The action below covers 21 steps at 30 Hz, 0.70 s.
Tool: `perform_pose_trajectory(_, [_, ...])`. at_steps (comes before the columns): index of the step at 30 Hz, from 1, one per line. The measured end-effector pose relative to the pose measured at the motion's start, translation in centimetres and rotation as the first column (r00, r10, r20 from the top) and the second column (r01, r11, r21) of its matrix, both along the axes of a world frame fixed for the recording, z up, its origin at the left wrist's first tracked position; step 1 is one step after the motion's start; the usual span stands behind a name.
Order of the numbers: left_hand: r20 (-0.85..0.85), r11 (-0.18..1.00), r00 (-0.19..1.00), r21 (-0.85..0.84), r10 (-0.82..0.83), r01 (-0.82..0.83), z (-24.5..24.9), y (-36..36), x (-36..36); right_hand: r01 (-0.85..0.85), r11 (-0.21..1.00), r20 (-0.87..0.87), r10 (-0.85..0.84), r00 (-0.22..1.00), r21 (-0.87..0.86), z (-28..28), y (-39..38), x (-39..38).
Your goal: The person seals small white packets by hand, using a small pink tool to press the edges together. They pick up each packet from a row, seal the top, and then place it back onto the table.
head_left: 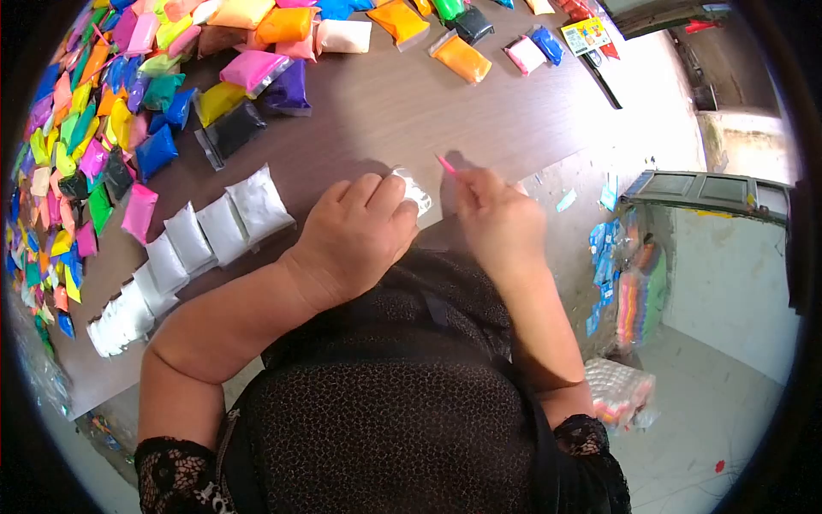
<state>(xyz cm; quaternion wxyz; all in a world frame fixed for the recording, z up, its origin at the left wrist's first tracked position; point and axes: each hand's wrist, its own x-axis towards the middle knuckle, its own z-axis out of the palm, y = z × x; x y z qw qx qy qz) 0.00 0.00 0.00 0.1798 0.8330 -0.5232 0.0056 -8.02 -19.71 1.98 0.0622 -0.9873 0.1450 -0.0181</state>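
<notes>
My left hand (358, 227) is closed over the near edge of the table, its fingers curled under. A small clear, shiny plastic packet (413, 190) shows just past its knuckles, apparently gripped by them; its contents cannot be made out. To the right, my right hand (499, 214) is closed too, slightly blurred. From its fingertips sticks a slim, pointed pink piece (445, 164), tip toward the far left; most of it is hidden in the fist. Left of my left hand, several white filled packets (197, 233) lie overlapping in a row.
Brightly coloured packets (157, 152) are heaped along the table's left and far sides. An orange packet (461, 56) and a blue one (546, 44) lie farther off, near a yellow card (586, 36). Right of the table are blue wrappers (604, 248) and a bundled plastic pack (618, 390) on the floor.
</notes>
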Motion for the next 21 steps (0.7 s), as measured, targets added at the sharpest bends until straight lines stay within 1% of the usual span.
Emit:
perform_pose_trajectory(2, [-0.033,0.997,0.999,-0.07,-0.038,0.035,-0.2,-0.1,0.4,-0.086,0.98,0.252,0.038,0.967,0.18,-0.1,-1.0,-0.3])
perform_pose_trajectory(3, [-0.006,0.998,0.999,-0.042,-0.036,0.036,-0.1,0.3,1.3,-0.092,0.975,0.28,0.032,0.96,0.204,-0.7,-0.9,0.0])
perform_pose_trajectory(5, [0.018,0.959,0.995,-0.267,-0.095,0.096,-0.6,0.0,1.6,-0.166,0.95,0.309,0.08,0.948,0.263,-0.6,-1.5,-0.6])
perform_pose_trajectory(6, [0.011,0.958,0.996,-0.272,-0.093,0.092,-0.6,-0.2,1.6,-0.166,0.951,0.302,0.083,0.95,0.26,-0.5,-1.4,-0.8])
perform_pose_trajectory(8, [-0.041,0.952,0.995,-0.298,-0.092,0.075,-0.7,-0.3,1.5,-0.086,0.862,0.296,-0.076,0.952,0.499,-0.3,-0.7,-1.0])
perform_pose_trajectory(12, [-0.023,0.953,0.996,-0.292,-0.09,0.079,-0.6,-0.1,1.6,-0.08,0.859,0.256,-0.061,0.965,0.506,-0.4,-0.6,0.0])
perform_pose_trajectory(14, [0.027,0.968,0.996,-0.234,-0.083,0.087,-0.5,-0.1,1.6,-0.119,0.882,0.311,-0.033,0.95,0.457,-0.7,-0.7,0.4])
perform_pose_trajectory(15, [0.025,0.968,0.996,-0.234,-0.083,0.086,-0.5,-0.1,1.6,-0.119,0.881,0.309,-0.032,0.95,0.457,-0.8,-0.8,0.5])
perform_pose_trajectory(17, [0.021,0.977,0.997,-0.197,-0.074,0.076,-0.4,-0.1,1.5,-0.105,0.838,0.285,-0.062,0.957,0.535,-1.3,-1.1,0.5])
perform_pose_trajectory(21, [0.007,0.977,0.999,-0.205,-0.053,0.053,-0.7,-0.2,1.3,-0.096,0.835,0.28,-0.071,0.957,0.542,-1.9,-1.5,0.3])
